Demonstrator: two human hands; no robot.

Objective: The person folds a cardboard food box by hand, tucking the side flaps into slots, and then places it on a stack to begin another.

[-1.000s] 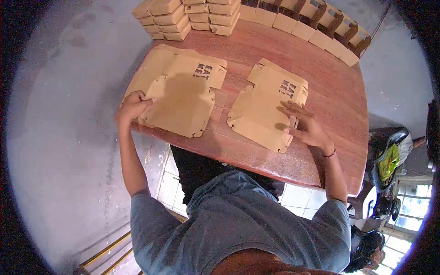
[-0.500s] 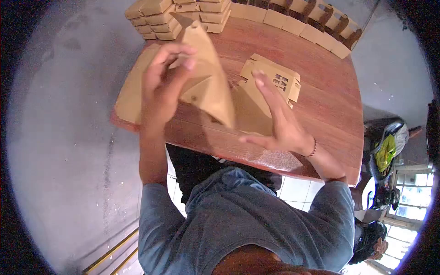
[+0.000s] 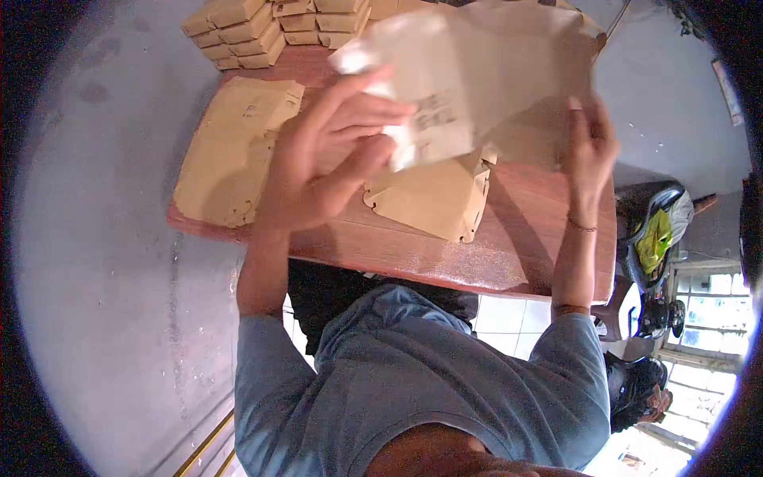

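A flat kraft cardboard box blank [image 3: 517, 87], blurred by motion, is lifted above the table, its black lettering upside down on the left panel. At its right edge my right hand [image 3: 592, 147] grips the board with bent fingers. My left hand [image 3: 330, 151] is at the blank's left end, fingers stretched out and thumb apart; fingertips overlap the panel, though firm contact is unclear. Below lies another flat box blank [image 3: 433, 199], partly hidden by the raised one. More flat blanks [image 3: 226, 159] lie at the table's left, beside my left forearm.
Folded boxes [image 3: 238, 36] stand stacked at the far left of the wooden table [image 3: 548, 238]. The lifted blank hides most of the row at the back edge. A wall is on the left; a bag with yellow-green fabric [image 3: 653, 242] and a person [image 3: 644, 389] are to the right.
The box blank has been raised, turned and spread to the right. My right hand has moved up and taken its right edge; my left hand's fingers have straightened.
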